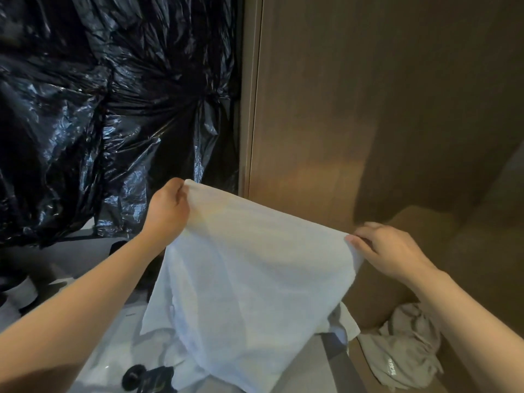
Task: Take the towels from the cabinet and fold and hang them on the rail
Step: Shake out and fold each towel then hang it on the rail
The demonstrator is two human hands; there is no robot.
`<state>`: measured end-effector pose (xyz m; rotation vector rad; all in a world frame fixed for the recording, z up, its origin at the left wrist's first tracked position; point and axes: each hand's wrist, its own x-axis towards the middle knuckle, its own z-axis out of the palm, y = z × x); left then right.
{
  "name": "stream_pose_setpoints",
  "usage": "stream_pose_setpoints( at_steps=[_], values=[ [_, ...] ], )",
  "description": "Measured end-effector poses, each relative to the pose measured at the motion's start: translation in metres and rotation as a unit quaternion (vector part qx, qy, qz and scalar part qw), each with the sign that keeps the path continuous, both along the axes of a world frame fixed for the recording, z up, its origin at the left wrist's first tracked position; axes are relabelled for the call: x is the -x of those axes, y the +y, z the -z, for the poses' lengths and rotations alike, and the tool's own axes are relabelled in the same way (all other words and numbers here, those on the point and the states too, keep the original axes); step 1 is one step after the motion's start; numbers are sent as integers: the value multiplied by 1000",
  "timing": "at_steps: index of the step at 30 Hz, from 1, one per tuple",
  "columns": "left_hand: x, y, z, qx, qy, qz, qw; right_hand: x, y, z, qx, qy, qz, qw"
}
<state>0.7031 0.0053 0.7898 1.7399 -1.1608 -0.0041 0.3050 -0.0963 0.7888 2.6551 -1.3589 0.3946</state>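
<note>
Forearms come in from both lower corners of the view, yours, both bare. Between them hangs a white towel (249, 279), spread wide and held up in the air by its top edge. Its lower part drapes down in front of a pale floor (300, 375), where a small dark object (147, 378) lies just beside the towel's left hem. Your left hand (167, 211) has a closed grip on the towel's top left corner, fingers curled round the cloth. Your right hand (391, 251), lower than the left, has a pinching grip on the top right corner, thumb against fingertips. Beyond your right wrist a crumpled grey cloth (408, 344) lies in the bottom of the brown wooden cabinet (368, 109). Farther off, crinkled black plastic sheeting (99, 109) fills the upper left.
</note>
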Motion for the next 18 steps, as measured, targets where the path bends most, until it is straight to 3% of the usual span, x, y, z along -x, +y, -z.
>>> stream_pose_setpoints(
  at_steps=[8, 18],
  values=[
    [-3, -21, -74, 89, -16, -26, 996, -5, -22, -88, 130, -25, 29, 991],
    [9, -40, -184, 195, -53, -32, 979, -6, -42, -223, 297, -87, 71, 948]
  ],
)
